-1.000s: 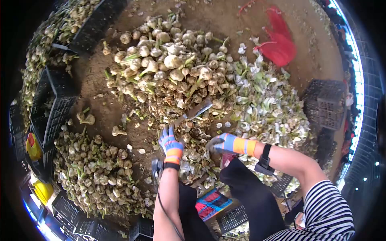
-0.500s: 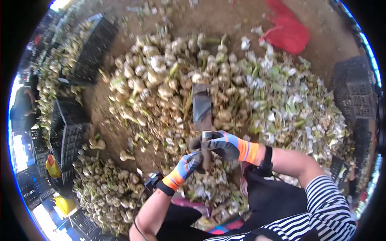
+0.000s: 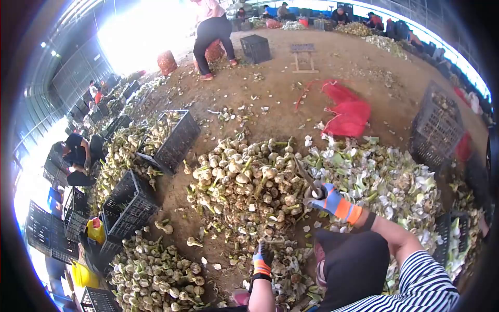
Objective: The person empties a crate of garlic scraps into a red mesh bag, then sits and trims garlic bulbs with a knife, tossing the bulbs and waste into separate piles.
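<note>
Head view: the right hand point(image 3: 329, 200) keeps its fingers closed round the knife point(image 3: 305, 177). The left hand point(image 3: 262, 258) has let go and now sits low on the garlic pile point(image 3: 241, 179); I cannot tell if its fingers are open.

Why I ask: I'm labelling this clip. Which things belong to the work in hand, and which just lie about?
In hand: knife in the right hand; left hand at the garlic pile; husk heap.
Lying about: red mesh sacks; black crate; wooden stool.
</note>
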A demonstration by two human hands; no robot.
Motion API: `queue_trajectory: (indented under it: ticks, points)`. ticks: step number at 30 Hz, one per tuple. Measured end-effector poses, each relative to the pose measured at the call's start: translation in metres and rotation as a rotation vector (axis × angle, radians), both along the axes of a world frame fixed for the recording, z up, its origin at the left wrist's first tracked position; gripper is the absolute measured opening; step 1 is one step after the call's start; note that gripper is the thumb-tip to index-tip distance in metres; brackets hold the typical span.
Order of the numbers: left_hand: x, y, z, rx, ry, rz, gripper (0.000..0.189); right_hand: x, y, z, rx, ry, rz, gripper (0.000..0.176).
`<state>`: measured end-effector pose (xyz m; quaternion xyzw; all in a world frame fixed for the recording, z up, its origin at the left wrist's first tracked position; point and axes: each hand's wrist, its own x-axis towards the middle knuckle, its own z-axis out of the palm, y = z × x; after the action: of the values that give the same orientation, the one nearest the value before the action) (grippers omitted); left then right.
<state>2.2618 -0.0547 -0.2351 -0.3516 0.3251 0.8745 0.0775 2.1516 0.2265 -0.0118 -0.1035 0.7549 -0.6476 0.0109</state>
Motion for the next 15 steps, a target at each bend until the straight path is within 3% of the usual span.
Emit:
queue_trajectory:
  ticks: [1, 2, 3, 5, 7, 9, 12, 14, 15]
  points:
    - [-0.001, -0.007, -0.016, 0.008, 0.136, -0.036, 0.034, -0.002, 0.005, 0.002, 0.100, -0.121, 0.092, 0.026]
    - [-0.003, -0.009, -0.001, 0.022, 0.273, -0.067, 0.037, -0.002, 0.004, -0.005, 0.214, -0.129, 0.038, 0.029]
    - [-0.009, -0.013, 0.013, 0.374, 0.196, -0.037, 0.042, -0.005, 0.002, -0.013, 0.333, -0.140, -0.013, 0.032]
    - [-0.020, 0.024, 0.112, -0.046, 0.362, 0.077, 0.044, -0.012, 0.001, -0.049, 0.375, -0.033, -0.062, 0.037]
    - [-0.032, 0.020, 0.119, -0.088, 0.511, 0.001, 0.046, -0.015, -0.007, -0.040, 0.477, -0.060, 0.020, 0.042]
    - [-0.046, 0.024, 0.122, -0.142, 0.503, 0.036, 0.047, -0.013, -0.017, -0.025, 0.501, -0.098, 0.071, 0.042]
    - [-0.055, 0.021, 0.127, -0.157, 0.442, -0.052, 0.055, -0.014, -0.025, -0.060, 0.566, -0.134, 0.093, 0.037]
    - [-0.060, 0.034, 0.161, -0.310, 0.504, -0.095, 0.061, -0.010, -0.030, -0.092, 0.219, -0.123, 0.042, 0.031]
    - [-0.063, 0.039, 0.158, -0.340, 0.466, -0.026, 0.066, -0.008, -0.031, -0.096, 0.216, -0.138, 0.041, 0.031]
